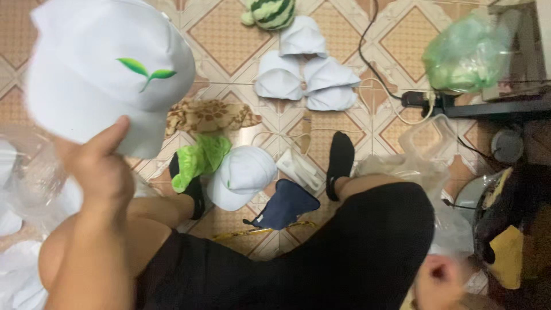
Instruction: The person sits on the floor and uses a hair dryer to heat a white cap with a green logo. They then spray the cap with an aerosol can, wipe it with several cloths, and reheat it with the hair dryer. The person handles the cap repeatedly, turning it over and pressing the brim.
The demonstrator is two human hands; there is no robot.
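My left hand (pixel 97 166) is raised at the left and grips a white cap (pixel 103 63) with a green leaf emblem by its lower edge, thumb on the outside. My right hand (pixel 439 281) sits low at the bottom right beside my thigh, fingers curled; whether it holds anything is hidden. On the floor between my feet lies another white cap (pixel 244 175), next to a dark blue piece of fabric (pixel 284 204) and a green cloth (pixel 201 158).
Several white caps (pixel 307 74) are heaped on the tiled floor ahead, with a striped green plush (pixel 271 11) beyond. A green plastic bag (pixel 468 54), black cables (pixel 422 100) and clear bags (pixel 425 152) fill the right. Clear wrapping and white caps (pixel 17 270) lie at the left.
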